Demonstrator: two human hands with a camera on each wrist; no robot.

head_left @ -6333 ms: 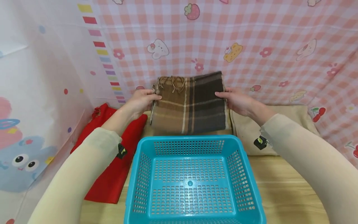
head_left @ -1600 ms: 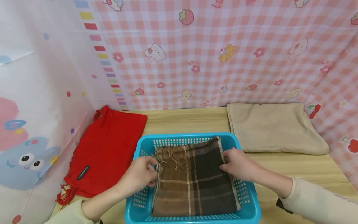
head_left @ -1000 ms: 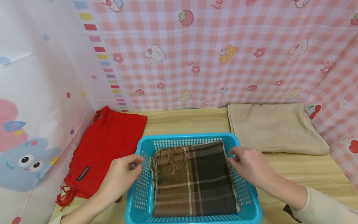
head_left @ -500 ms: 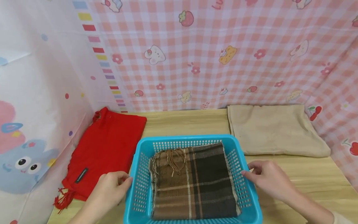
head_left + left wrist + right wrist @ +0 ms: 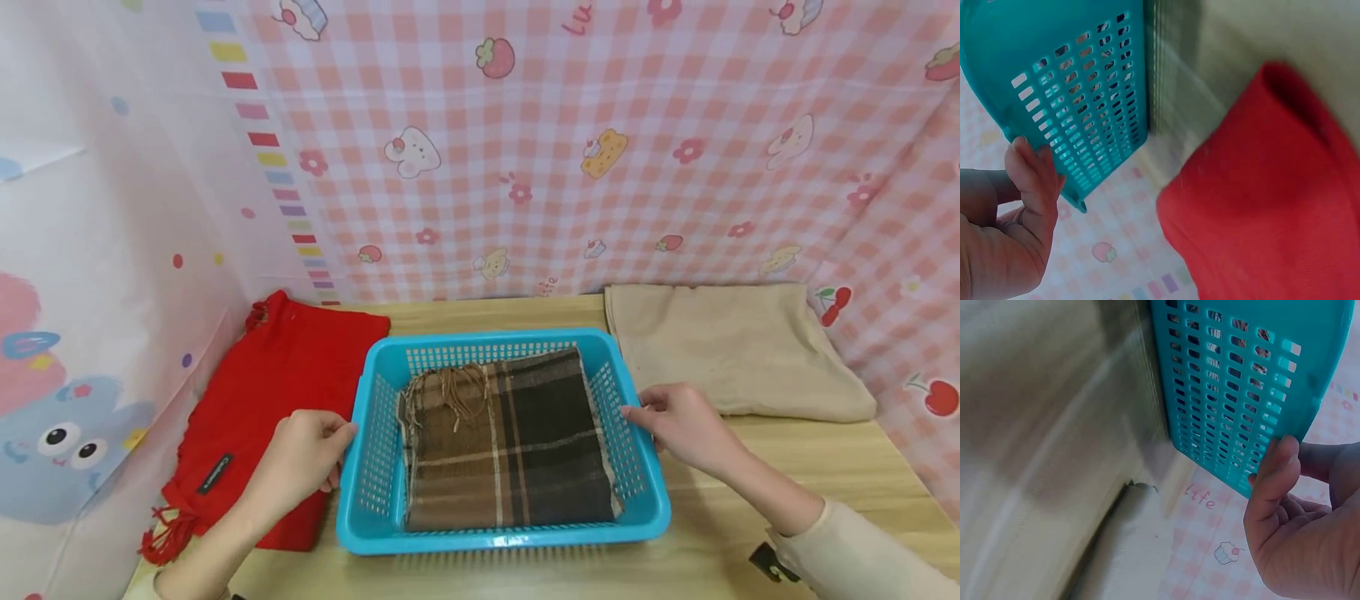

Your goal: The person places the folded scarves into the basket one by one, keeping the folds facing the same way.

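The left hand (image 5: 303, 454) is gripping the left side rim of the blue basket (image 5: 502, 543), fingers curled at the edge, and the right hand (image 5: 690, 421) is pinching the right side rim opposite. The folded plaid cloth (image 5: 517, 442) is lying flat inside the basket, its fringe (image 5: 462, 396) bunching at the far left corner. The red cloth (image 5: 285, 392) is spreading over the table (image 5: 765, 483) on the left, partly under the left hand, while the beige cloth (image 5: 738, 350) is resting at the far right. Both hands are holding only the rim, so an uneven lift would probably be tipping the basket and sending the plaid cloth sliding toward the lower wall; a weak pinch on either side could be letting that side drop. The red cloth is sitting close on the left, so a sideways shift might be dragging or rumpling it, and a push to the far right might be catching the beige cloth. The head view is showing the cloth's whole upper face, while both wrist views are giving only scraps of it through the holes. In return, they are revealing the basket's outer walls and the fingers curling against the rim from outside. Whether the base is wholly touching the table, I cannot tell.
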